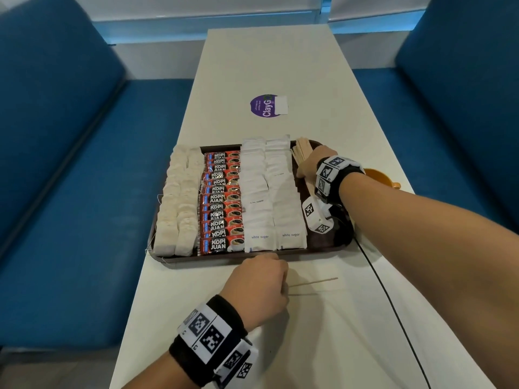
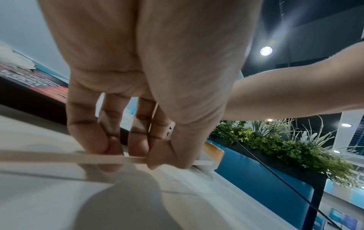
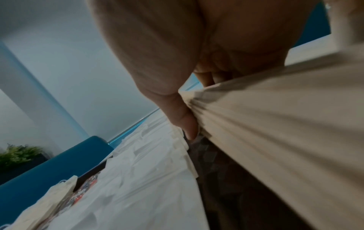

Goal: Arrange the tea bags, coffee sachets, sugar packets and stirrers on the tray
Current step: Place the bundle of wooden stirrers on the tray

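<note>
With tea bags (image 1: 175,203), Kopi Juan sachets (image 1: 220,204) and white sugar packets (image 1: 271,197) already ranked on the brown tray (image 1: 334,242), the right hand (image 1: 310,164) clasps the wooden stirrer bundle (image 1: 302,150) to square it while the left hand (image 1: 257,284) pinches a stray stirrer (image 1: 314,282) off the table (image 1: 280,66), evidently to add it.

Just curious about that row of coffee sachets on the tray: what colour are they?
Red with dark panels and white lettering; the coffee sachets show best in the head view.

Dim wrist cams, blurry, fisheye edges
</note>
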Demonstrator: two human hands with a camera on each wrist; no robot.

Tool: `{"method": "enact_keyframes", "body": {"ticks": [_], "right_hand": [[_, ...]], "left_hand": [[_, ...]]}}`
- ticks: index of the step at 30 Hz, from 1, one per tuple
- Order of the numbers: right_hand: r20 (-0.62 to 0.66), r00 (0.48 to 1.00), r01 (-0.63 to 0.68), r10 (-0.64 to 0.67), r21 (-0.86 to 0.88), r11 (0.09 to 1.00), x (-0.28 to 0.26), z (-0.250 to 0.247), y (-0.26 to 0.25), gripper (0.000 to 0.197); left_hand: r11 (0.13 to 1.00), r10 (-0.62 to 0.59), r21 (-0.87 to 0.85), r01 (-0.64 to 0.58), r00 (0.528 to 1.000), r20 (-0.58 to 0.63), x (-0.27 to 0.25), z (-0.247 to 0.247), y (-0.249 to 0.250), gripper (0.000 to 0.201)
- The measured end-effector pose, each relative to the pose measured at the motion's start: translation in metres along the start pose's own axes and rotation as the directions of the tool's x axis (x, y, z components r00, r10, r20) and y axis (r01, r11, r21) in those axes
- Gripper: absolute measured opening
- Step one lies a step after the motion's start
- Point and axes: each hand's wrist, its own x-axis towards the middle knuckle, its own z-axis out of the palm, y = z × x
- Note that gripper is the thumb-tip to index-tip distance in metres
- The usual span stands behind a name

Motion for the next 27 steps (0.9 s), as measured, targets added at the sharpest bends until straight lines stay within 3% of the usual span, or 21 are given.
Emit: {"method": "enact_keyframes", "body": {"ticks": [3,7,11,16,20,23,25,27], "right_hand": [[-0.018,0.999,-0.031,0.028,-0.199,0.979,-0.006,-0.004,-0.006,0.038],[-0.039,0.999,0.014,-0.024,-0.243,0.97,-0.019,-0.015,-0.006,0.03],[-0.015,0.998,0.046,-0.053,-0.318,0.947,-0.025,-0.022,-0.004,0.036],[-0.067,0.992,0.076,-0.107,-0.359,0.93,-0.034,-0.034,-0.003,0.017],[-0.123,0.984,0.096,-0.126,-0.225,0.97,-0.049,-0.055,-0.001,0.015],[-0.175,0.959,0.226,-0.225,-0.014,0.974,-0.075,-0.075,0.003,0.013],[-0.141,0.951,0.299,-0.276,0.186,0.936,-0.103,-0.081,0.008,0.008],[-0.026,0.946,0.305,-0.322,0.394,0.867,-0.129,-0.078,0.015,0.004]], "left_hand": [[1.0,-0.003,-0.016,0.003,1.0,-0.003,-0.002,0.0,-0.002,0.006],[0.999,0.0,-0.037,-0.001,1.0,-0.02,-0.004,-0.002,-0.002,0.005],[0.993,-0.004,-0.117,-0.003,0.998,-0.063,-0.005,-0.008,-0.004,0.007],[0.948,-0.071,-0.317,0.017,0.985,-0.159,-0.007,-0.03,-0.015,0.01],[0.841,-0.19,-0.541,-0.016,0.927,-0.322,-0.001,-0.05,-0.02,0.014],[0.712,-0.274,-0.697,-0.079,0.883,-0.38,0.012,-0.063,-0.025,0.018],[0.575,-0.299,-0.803,-0.157,0.874,-0.385,0.024,-0.07,-0.022,0.018],[0.455,-0.329,-0.862,-0.224,0.857,-0.396,0.036,-0.076,-0.015,0.014]]}}
